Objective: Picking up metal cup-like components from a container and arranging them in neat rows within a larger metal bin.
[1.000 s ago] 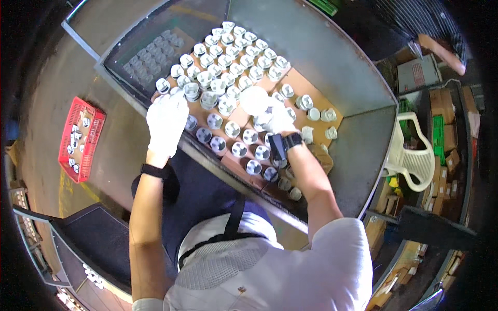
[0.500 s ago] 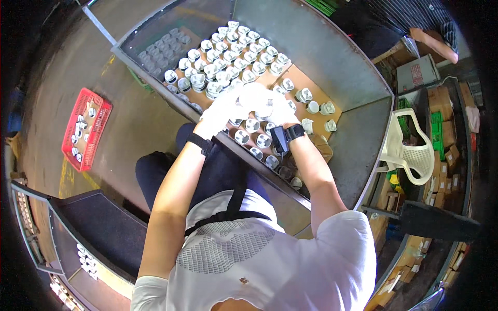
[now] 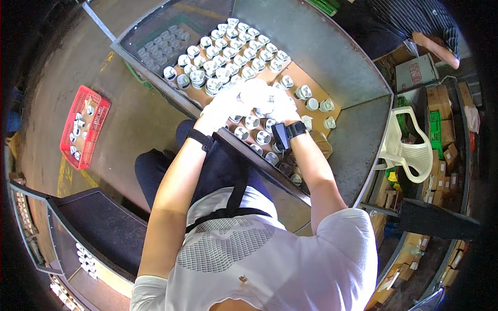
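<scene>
Both hands, in white gloves that glare in bright light, meet over a metal bench with raised sides. My left hand and my right hand are closed around a silver metal piston, its outline partly washed out and hidden by the gloves. Below and around them, several loose pistons stand on brown cardboard. Rows of pistons fill the far left part of the bench. At my right wrist, a crumpled brown paper piece lies among the pistons.
A red crate with several pistons stands on the floor at left. The bench's metal wall rises behind and at right. A white plastic chair and shelves with boxes are at right. Another person's arm shows at upper right.
My hands stay together over the same spot with only small finger shifts. The whole view has shifted slightly; nothing has visibly been put down or picked up.
</scene>
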`<state>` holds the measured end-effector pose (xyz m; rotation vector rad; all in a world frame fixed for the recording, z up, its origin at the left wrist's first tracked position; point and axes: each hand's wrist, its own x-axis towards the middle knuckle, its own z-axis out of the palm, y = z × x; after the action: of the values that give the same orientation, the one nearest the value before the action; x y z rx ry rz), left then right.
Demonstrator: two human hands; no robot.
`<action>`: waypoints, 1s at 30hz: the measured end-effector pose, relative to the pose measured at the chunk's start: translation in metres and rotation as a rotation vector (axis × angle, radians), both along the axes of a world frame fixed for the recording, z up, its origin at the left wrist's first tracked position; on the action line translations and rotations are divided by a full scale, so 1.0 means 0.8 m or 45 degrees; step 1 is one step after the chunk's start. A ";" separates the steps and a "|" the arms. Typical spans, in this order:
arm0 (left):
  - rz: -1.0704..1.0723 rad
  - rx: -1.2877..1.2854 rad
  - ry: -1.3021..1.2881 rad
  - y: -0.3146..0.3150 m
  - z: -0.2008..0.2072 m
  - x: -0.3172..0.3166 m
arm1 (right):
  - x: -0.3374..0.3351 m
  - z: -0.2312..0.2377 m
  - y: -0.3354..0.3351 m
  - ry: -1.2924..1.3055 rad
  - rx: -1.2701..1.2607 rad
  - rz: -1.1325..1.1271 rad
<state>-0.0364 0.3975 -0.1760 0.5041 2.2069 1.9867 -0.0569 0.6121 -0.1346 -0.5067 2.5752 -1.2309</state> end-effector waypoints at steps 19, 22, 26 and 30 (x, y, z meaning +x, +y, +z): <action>0.085 -0.494 0.692 0.002 0.025 -0.007 | -0.030 -0.071 0.017 0.687 0.038 0.240; 0.149 -0.627 0.581 -0.013 -0.006 -0.010 | -0.022 -0.042 0.002 0.172 -0.143 0.208; 0.225 -0.386 0.082 -0.006 0.026 0.001 | -0.009 -0.048 -0.001 -0.105 -0.381 0.062; 0.274 -0.284 0.118 -0.006 0.027 0.005 | -0.008 -0.056 -0.004 -0.055 -0.477 0.059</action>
<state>-0.0328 0.3929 -0.1543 0.3497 2.5985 1.8081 -0.0631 0.6089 -0.1794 -0.5982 2.2878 -1.6964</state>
